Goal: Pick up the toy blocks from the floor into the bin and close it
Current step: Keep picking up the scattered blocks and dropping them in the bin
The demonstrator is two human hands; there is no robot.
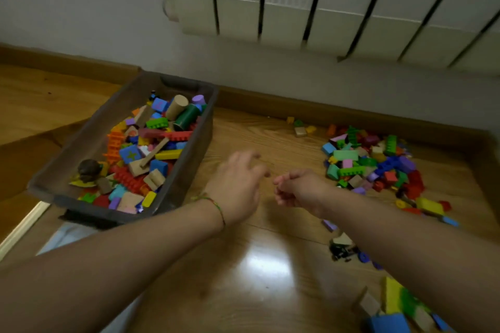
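Note:
A translucent grey-brown bin [189,167] stands on the wooden floor at the left, holding many coloured plastic and wooden blocks. A large pile of blocks [373,165] lies on the floor at the right. More loose blocks [395,303] lie at the lower right. My left hand [238,184] hovers between bin and pile, fingers relaxed and empty. My right hand [295,188] is just beside it, fingers loosely curled, with nothing seen in it.
A white radiator [324,8] hangs on the wall behind. A wooden skirting board [297,105] runs along the wall. A few stray blocks [300,127] lie near the skirting. Bare floor [243,265] shows between my forearms.

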